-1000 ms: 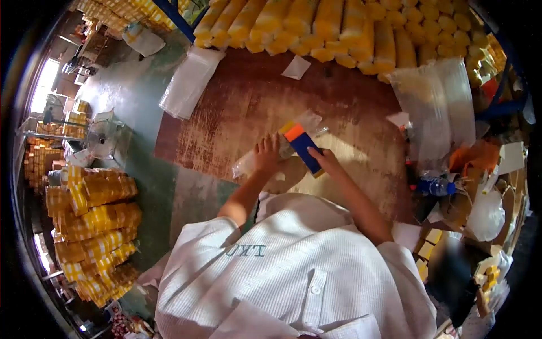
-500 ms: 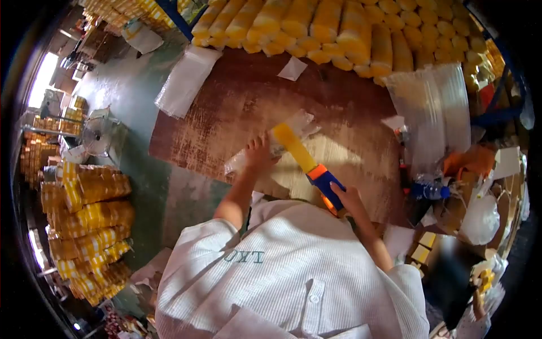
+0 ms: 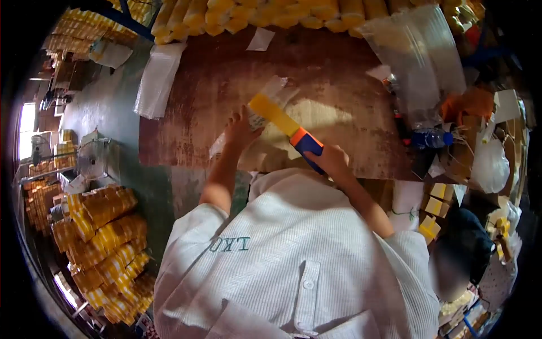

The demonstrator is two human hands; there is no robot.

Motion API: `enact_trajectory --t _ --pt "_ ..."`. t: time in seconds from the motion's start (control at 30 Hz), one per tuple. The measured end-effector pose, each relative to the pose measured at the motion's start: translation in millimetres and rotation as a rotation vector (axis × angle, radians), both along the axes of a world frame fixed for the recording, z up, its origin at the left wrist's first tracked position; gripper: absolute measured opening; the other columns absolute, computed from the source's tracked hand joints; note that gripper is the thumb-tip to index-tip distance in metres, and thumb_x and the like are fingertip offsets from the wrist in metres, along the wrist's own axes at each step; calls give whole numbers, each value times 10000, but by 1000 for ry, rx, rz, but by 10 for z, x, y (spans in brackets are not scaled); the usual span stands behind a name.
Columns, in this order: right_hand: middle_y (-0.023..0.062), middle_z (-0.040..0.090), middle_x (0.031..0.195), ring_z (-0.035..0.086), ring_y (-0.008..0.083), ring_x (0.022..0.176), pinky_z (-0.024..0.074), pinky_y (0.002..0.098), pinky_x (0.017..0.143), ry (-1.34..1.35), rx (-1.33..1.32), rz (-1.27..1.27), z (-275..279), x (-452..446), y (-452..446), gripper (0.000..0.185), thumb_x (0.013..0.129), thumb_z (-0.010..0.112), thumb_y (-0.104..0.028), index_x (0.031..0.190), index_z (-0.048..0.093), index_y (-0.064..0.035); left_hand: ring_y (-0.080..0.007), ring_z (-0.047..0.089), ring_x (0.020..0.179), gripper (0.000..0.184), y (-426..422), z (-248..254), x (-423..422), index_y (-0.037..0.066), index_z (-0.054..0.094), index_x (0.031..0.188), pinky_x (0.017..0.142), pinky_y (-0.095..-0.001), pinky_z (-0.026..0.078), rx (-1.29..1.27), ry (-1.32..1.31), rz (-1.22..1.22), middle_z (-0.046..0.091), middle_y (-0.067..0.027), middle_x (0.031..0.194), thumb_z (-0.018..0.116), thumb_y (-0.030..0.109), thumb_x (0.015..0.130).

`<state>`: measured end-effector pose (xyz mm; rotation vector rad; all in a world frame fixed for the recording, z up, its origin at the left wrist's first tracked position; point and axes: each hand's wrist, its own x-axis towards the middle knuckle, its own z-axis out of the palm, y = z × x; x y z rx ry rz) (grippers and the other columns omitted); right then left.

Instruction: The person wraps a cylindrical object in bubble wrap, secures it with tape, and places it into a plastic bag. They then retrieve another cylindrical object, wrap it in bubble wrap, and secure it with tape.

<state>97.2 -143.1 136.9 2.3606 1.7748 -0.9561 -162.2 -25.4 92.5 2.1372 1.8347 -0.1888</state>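
Observation:
A blue-and-orange tape dispenser is in my right hand, whose fingers wrap round its near end. From its orange front a flat yellow strip of tape runs up and left, over a clear plastic bag. The strip's far end is close to the fingertips of my left hand. That hand rests on or just over the bag, palm down with its fingers spread. Part of the bag is hidden under the hand and the strip.
The worn brown tabletop carries a stack of clear bags at left and larger plastic sheets at right. Yellow rolls line its back. A water bottle lies at right. Yellow-wrapped bundles stand at lower left.
The view has shifted, so the table sits higher and more to the left. My right hand still grips the dispenser, and the left stays spread at the bag.

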Motion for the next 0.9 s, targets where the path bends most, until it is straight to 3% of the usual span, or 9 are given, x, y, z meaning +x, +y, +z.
enact_trajectory --t 0.2,0.4,0.5,0.6,0.7,0.8,0.9 --pt "168 631 695 631 315 684 496 404 603 -27 -4 26 -111 -114 171 575 721 574 -593 736 648 -23 -407 430 1139 991 -56 -125 9 66 170 1397 916 -458 390 142 73 0 356 -271 1307 658 537 675" --pt "193 627 704 629 331 674 492 412 606 -32 0 31 -220 -76 152 576 742 564 -579 734 649 -9 -397 441 1125 982 -86 -166 -43 58 199 1387 872 -466 415 169 -23 -15 396 -254 1269 673 515 658" --pt "194 632 721 630 336 686 492 411 618 -14 -67 16 -195 -129 192 584 732 569 -594 745 653 -16 -402 455 1102 972 -99 -202 -95 102 189 1400 852 -472 426 199 -94 -43 420 -243 1239 676 500 659" --pt "192 635 748 631 335 724 492 411 648 67 -139 -8 -150 -48 243 602 721 572 -610 765 649 -14 -417 462 1089 949 -62 144 -14 185 174 1415 855 -478 425 84 -66 8 434 -236 1221 675 486 667" --pt "197 636 816 629 328 787 492 406 699 187 -96 16 -283 26 132 621 714 579 -607 807 630 5 -430 458 1098 937 60 -87 -132 261 137 1421 864 -484 424 41 -195 -9 445 -241 1204 663 483 678" --pt "191 640 805 634 311 780 482 386 707 226 -112 42 -343 39 173 609 711 583 -601 891 634 -21 -434 432 1136 949 191 -107 -247 268 100 1423 897 -488 406 -49 -250 -49 413 -242 1254 658 482 686" --pt "182 640 817 632 316 770 483 384 694 332 -185 -39 -103 -60 259 581 731 590 -555 927 618 -8 -426 419 1153 979 415 -82 -246 272 74 1425 937 -480 375 -79 -311 -142 327 -178 1350 677 467 678"
